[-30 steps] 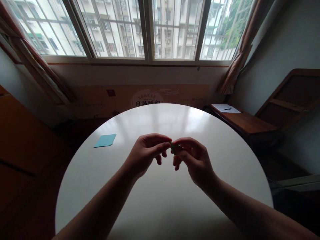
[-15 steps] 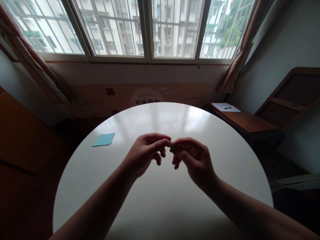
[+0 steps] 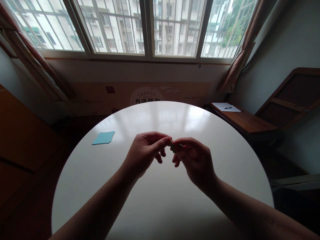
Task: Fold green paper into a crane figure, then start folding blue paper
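A small green piece is pinched between my two hands above the white round table; its kind is too small and too covered by fingers to make out. My left hand grips its left end between thumb and forefinger. From the other side, my right hand holds it with thumb and forefinger, hiding most of it. The fingertips of both hands almost meet. Beyond my left hand, a small stack of light blue paper squares lies on the table.
To the right of the table stands a brown wooden bench with a white sheet and a dark pen on it. A barred window and a printed panel are at the back. An orange-brown cabinet stands at left.
My fingertips have drawn slightly closer together, and less of the green piece shows between them. The blue paper squares lie where they were.
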`<state>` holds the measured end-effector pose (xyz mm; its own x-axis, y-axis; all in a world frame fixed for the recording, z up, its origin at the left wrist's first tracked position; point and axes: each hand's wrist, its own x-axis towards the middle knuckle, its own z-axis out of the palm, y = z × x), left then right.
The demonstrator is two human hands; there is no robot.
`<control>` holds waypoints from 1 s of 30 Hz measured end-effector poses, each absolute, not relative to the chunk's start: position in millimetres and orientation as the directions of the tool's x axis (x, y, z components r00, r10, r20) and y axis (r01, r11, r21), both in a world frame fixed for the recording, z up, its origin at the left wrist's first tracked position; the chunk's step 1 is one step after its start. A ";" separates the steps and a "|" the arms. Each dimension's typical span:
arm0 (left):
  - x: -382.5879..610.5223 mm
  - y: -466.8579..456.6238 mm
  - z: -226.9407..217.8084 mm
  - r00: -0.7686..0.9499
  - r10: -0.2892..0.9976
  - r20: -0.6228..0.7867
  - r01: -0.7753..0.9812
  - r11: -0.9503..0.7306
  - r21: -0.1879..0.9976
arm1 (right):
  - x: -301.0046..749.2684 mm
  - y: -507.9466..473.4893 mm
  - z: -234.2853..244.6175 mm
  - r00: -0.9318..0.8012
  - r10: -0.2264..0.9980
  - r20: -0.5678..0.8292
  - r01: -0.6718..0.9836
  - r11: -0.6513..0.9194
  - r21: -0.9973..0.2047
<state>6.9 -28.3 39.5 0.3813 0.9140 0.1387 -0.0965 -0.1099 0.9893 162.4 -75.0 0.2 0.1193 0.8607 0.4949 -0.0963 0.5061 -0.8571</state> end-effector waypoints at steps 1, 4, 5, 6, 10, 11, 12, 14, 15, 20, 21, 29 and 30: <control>7.0 -28.6 39.8 0.371 0.918 0.141 -0.077 -0.121 0.990 | 162.2 -74.8 0.1 0.123 0.862 0.492 -0.085 0.504 -0.860; 6.9 -28.7 40.2 0.364 0.920 0.144 -0.029 -0.144 0.989 | 161.7 -73.7 -1.1 0.129 0.862 0.490 -0.066 0.500 -0.863; 6.6 -28.5 40.3 0.368 0.918 0.148 -0.022 -0.150 0.988 | 161.4 -73.4 -1.6 0.129 0.861 0.491 -0.065 0.502 -0.862; 6.3 -28.4 40.3 0.372 0.916 0.152 -0.020 -0.156 0.988 | 161.1 -73.1 -2.2 0.130 0.859 0.495 -0.067 0.505 -0.860; 5.4 -28.2 39.4 0.371 0.911 0.179 -0.042 -0.176 0.984 | 159.4 -73.0 -3.5 0.134 0.852 0.505 -0.092 0.518 -0.850; 5.4 -28.3 39.1 0.367 0.911 0.188 -0.045 -0.185 0.982 | 159.0 -73.1 -3.6 0.133 0.853 0.505 -0.093 0.517 -0.851; 5.4 -28.5 38.8 0.362 0.911 0.200 -0.042 -0.198 0.979 | 158.7 -73.2 -3.6 0.132 0.854 0.503 -0.091 0.516 -0.852; 5.6 -29.3 38.5 0.347 0.910 0.226 -0.017 -0.235 0.972 | 158.5 -73.1 -3.5 0.134 0.858 0.496 -0.083 0.508 -0.857; 5.7 -29.9 38.6 0.336 0.911 0.240 0.003 -0.256 0.967 | 158.5 -72.9 -3.4 0.136 0.860 0.493 -0.080 0.505 -0.859; 5.7 -32.8 40.6 0.300 0.903 0.309 0.087 -0.348 0.933 | 159.6 -71.0 -3.4 0.110 0.881 0.460 -0.099 0.470 -0.877; 5.6 -33.1 41.1 0.295 0.900 0.320 0.097 -0.361 0.927 | 160.0 -70.6 -3.5 0.097 0.890 0.447 -0.116 0.456 -0.883; 3.8 -32.1 42.3 0.177 0.904 0.388 0.086 -0.407 0.909 | 164.6 -67.0 -3.1 0.072 0.903 0.424 -0.255 0.427 -0.867; 3.6 -31.9 42.2 0.162 0.907 0.389 0.076 -0.404 0.912 | 164.7 -67.1 -2.7 0.067 0.901 0.428 -0.257 0.430 -0.865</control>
<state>3.6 -31.9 42.2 0.1619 0.9071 0.3885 0.0759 -0.4040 0.9116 164.7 -67.1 -2.7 0.0669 0.9012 0.4282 -0.2575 0.4302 -0.8652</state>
